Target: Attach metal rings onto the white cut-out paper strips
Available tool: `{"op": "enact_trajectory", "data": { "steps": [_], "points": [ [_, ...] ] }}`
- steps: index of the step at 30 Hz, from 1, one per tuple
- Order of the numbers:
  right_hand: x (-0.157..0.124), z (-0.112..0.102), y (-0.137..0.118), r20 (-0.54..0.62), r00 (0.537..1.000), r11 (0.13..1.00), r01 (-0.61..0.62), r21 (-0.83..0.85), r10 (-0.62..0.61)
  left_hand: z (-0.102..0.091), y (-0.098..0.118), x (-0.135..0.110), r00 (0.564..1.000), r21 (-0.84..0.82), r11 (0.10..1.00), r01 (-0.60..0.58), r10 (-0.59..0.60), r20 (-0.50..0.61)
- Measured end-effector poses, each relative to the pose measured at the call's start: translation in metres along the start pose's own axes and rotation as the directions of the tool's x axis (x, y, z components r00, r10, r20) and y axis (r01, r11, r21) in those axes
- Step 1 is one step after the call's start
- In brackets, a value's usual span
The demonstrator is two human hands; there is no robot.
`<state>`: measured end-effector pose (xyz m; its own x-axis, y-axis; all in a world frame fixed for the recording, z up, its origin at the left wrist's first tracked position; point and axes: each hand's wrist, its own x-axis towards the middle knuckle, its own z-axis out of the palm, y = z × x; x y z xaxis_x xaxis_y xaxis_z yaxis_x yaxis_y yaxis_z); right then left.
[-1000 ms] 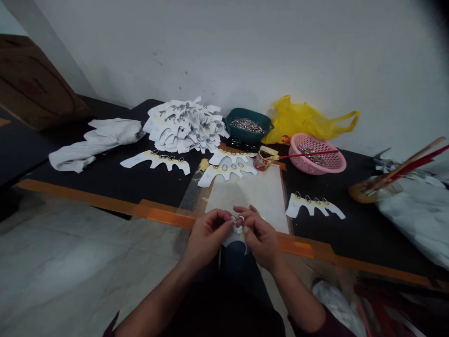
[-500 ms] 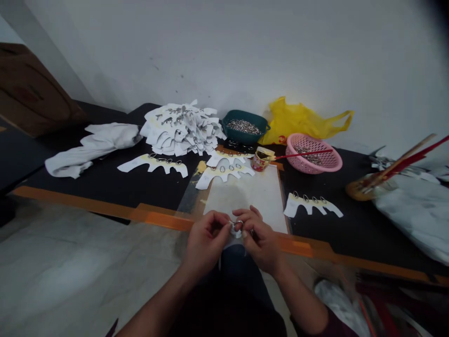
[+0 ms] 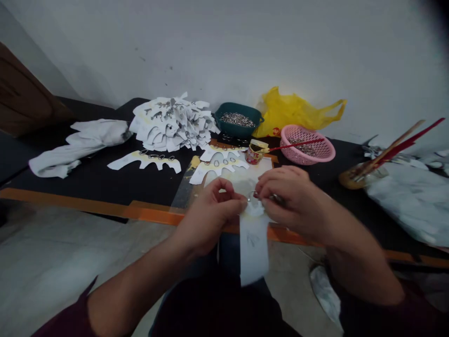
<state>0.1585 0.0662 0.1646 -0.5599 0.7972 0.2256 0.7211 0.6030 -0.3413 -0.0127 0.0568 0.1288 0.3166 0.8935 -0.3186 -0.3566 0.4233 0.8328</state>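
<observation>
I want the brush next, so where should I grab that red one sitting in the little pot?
Pinch the red brush on its bare handle, right of the little pot, where it passes over the pink basket. Come from above on the right: the head is down in the pot, and the handle slants up free over the basket.

— What is in the grip here?
— A white cut-out strip (image 3: 253, 248), plain and narrow. It hangs upright by its top end, pinched between the left hand (image 3: 210, 213) and the right hand (image 3: 291, 199), its lower end loose below the tabletop (image 3: 105, 178) edge.
— And at the top?
— A small metal ring (image 3: 251, 196) between the fingertips, touching the strip's curved upper end; blur hides the join.
</observation>
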Motion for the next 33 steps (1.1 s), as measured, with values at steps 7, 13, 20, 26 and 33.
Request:
{"op": "enact_trajectory", "data": {
  "steps": [7,13,20,26,33],
  "points": [
    [0.009,0.128,0.044,0.085,0.919,0.922,-0.386,-0.016,0.386,-0.048,-0.084,0.058,0.896,0.771,0.633,-0.07,0.379,-0.23],
    [-0.009,0.158,0.044,-0.166,0.95,0.957,-0.236,0.17,0.263,-0.053,-0.091,0.058,0.883,0.978,0.206,-0.003,0.46,-0.095],
    [-0.014,0.154,0.05,-0.096,0.977,0.963,-0.164,0.216,0.188,-0.056,-0.084,0.065,0.901,0.998,0.065,0.01,0.432,-0.037],
    [-0.016,0.144,0.048,-0.038,0.989,0.977,-0.137,0.166,0.145,-0.067,-0.06,0.084,0.952,0.993,-0.044,0.109,0.291,-0.092],
    [-0.021,0.148,0.046,-0.044,0.991,0.989,-0.121,0.085,0.125,-0.064,-0.046,0.095,0.978,0.986,-0.127,0.109,0.189,-0.084]
  ]
}}
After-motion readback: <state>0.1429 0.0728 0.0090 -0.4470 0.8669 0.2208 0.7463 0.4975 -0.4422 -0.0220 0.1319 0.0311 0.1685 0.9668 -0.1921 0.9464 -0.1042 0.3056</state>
